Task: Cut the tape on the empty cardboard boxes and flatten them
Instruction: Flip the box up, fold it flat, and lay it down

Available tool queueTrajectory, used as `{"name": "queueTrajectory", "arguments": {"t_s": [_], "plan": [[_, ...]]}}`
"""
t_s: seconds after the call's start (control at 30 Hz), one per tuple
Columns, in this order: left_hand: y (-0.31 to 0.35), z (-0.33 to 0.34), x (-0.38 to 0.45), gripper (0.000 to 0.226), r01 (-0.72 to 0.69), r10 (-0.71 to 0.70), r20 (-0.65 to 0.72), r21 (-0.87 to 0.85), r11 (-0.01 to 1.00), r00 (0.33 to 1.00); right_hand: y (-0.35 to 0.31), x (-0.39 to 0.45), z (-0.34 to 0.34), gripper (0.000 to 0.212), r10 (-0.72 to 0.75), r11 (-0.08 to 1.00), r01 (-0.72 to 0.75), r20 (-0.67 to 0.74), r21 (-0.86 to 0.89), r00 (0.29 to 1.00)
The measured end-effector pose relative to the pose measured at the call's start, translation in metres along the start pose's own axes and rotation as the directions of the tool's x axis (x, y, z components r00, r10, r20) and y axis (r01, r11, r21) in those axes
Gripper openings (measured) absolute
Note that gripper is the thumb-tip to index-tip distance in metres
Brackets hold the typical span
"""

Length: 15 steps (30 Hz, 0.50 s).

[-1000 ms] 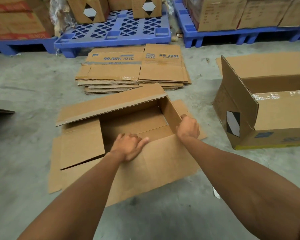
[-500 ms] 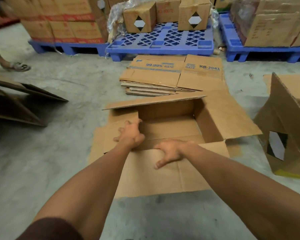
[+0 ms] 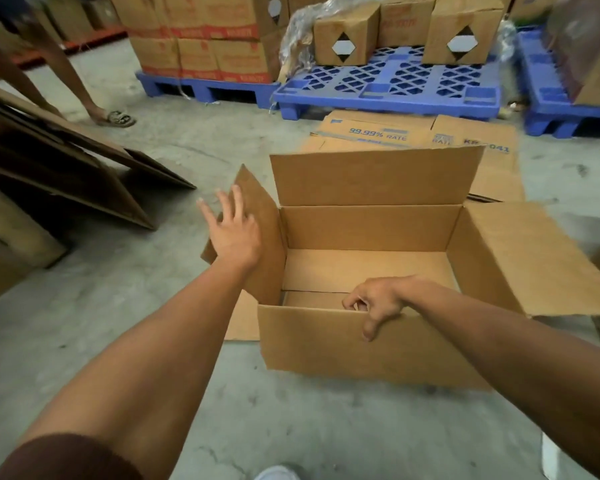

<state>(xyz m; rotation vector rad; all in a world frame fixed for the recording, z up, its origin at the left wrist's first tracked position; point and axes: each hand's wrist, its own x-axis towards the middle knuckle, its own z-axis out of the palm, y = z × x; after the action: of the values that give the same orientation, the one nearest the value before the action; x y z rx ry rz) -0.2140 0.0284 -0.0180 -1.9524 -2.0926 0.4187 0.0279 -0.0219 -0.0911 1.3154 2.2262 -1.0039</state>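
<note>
Concrete floor (image 3: 111,341): grey, scuffed, carrying all items below.
Blue plastic pallets (image 3: 388,88): along far side, loaded with sealed cartons (image 3: 347,36) bearing diamond labels.
Leaning cardboard sheets (image 3: 66,168): far left, propped at a slant; another person's sandalled foot (image 3: 118,117) just behind.
Flattened boxes (image 3: 413,136): stacked flat behind the open box, printed "99.99% RATE".
Open cardboard box (image 3: 368,344): centre of floor, empty, upright, top flaps spread; far flap standing, right flap splayed outward, left flap (image 3: 257,216) raised on a tilt.
Right hand (image 3: 378,301): clamped on near wall's top edge, fingers curled inside, thumb outside.
Left hand (image 3: 232,230): fingers spread apart and straight, against outer face of left flap, gripping nothing.
</note>
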Motion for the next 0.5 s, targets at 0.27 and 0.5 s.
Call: {"name": "queueTrajectory", "arguments": {"t_s": [0.27,0.5], "plan": [[0.004,0.080,-0.007,0.082,0.196,0.023,0.487,-0.395,0.897,0.873,-0.012,0.001,0.034,0.028,-0.085,0.976,0.049,0.164,0.213,0.983],[0.037,0.089,0.019,0.091,0.323,-0.085,0.466,-0.460,0.827,0.881,0.025,-0.002,0.006,0.060,0.141,0.990,-0.137,-0.465,0.042,0.874]]}}
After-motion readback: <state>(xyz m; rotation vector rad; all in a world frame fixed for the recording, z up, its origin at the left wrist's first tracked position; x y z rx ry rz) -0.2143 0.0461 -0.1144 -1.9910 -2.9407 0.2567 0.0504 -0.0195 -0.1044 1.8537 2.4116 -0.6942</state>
